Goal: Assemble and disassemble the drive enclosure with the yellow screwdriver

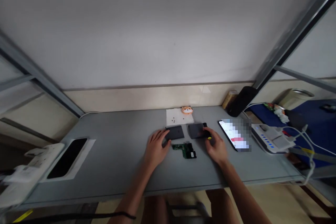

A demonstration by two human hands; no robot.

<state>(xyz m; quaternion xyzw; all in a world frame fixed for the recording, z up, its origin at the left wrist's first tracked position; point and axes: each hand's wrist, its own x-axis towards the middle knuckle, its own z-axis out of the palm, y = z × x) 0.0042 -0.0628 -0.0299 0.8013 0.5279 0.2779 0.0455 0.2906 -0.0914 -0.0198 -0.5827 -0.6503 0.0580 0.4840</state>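
Two dark grey, flat rectangular pieces like casing halves lie side by side on the desk. The fingers and thumb of my left hand [156, 148] are curled around the left end of the left casing piece [176, 132]. My right hand [217, 148] grips the right end of the right casing piece [195, 131] between thumb and fingers. A small yellow tip [209, 138] shows by the right fingers; what it belongs to is hidden. Between the hands, nearer to me, sits a green circuit board [184, 151] with black parts, touched by neither hand.
Behind the pieces, a white paper [174, 116] bears several tiny dark bits and an orange-and-white animal-faced object [187, 110]. A lit phone [233, 134], a power strip [270, 140] and a black cylinder [241, 100] stand right. Another phone [67, 158] lies left.
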